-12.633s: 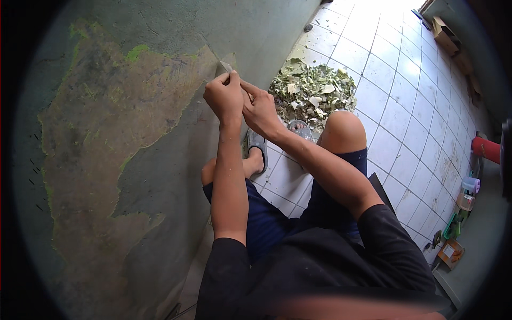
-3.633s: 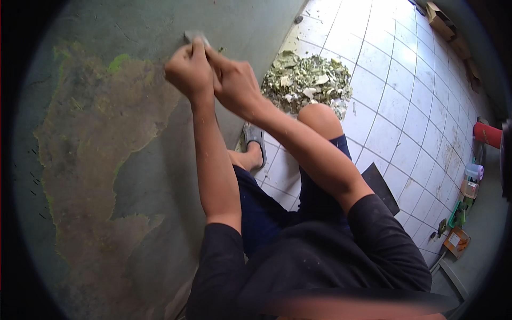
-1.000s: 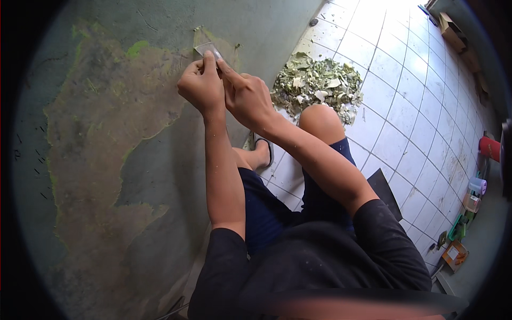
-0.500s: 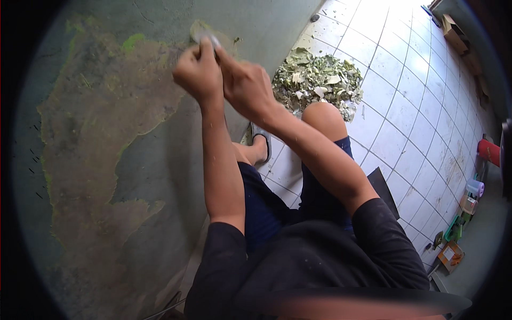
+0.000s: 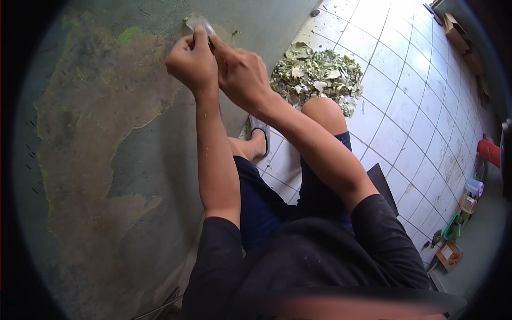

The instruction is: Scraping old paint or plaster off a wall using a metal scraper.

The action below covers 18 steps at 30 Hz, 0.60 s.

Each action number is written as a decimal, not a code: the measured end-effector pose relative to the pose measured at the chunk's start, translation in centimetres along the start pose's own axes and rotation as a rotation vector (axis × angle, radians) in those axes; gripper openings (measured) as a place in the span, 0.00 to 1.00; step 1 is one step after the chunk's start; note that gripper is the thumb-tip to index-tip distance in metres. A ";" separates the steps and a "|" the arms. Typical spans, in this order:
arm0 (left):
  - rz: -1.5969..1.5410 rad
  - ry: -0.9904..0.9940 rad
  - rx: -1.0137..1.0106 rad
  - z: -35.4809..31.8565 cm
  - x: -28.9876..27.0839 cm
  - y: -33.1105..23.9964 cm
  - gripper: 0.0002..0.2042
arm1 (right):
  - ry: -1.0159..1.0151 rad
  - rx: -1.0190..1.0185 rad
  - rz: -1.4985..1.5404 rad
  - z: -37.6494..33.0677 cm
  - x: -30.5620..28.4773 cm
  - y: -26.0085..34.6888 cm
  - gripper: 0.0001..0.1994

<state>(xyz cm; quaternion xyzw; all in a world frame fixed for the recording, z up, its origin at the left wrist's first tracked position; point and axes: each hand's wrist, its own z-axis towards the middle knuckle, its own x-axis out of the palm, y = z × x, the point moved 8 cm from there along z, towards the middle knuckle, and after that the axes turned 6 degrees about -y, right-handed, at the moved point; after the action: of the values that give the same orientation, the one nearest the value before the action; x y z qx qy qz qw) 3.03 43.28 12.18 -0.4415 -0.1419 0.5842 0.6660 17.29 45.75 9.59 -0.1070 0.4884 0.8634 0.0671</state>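
Observation:
My left hand [image 5: 193,66] and my right hand [image 5: 242,74] are close together against the grey-green wall [image 5: 256,26]. Both are closed around a scraper [image 5: 199,23], whose pale, shiny blade pokes out past the fingertips. Its handle is mostly hidden in my grip. The blade lies against the wall at the upper edge of a large bare brown patch [image 5: 90,133] where the coating is gone. A thin yellow-green line of coating borders that patch, and a small loose flake [image 5: 234,33] clings to the wall right of the blade.
A heap of peeled paint flakes [image 5: 320,74] lies on the white tiled floor [image 5: 405,106] beyond my bent knee [image 5: 324,113]. Along the far right wall are cardboard boxes [image 5: 457,34], a red object [image 5: 488,153] and plastic containers [image 5: 473,188]. A dark flat panel [image 5: 383,186] is beside my right arm.
Both hands have shifted slightly up and left with the scraper, and more of its blade shows. The whole view has also moved a little.

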 end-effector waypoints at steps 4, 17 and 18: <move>0.034 -0.026 0.019 -0.2 0.0 1.0 0.20 | 0.085 -0.009 -0.026 -2.6 1.7 -1.5 0.25; -0.077 0.007 0.060 1.9 0.6 -2.5 0.19 | -0.018 -0.038 -0.013 0.1 0.5 0.2 0.24; -0.017 -0.026 0.033 0.6 -0.6 -0.6 0.20 | 0.035 -0.018 -0.006 -0.6 0.7 0.5 0.24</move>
<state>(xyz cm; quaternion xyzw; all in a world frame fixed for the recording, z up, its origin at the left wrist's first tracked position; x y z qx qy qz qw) 2.81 43.07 13.18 -0.4216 -0.1447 0.5866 0.6762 16.60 44.97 9.49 -0.1239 0.4816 0.8655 0.0602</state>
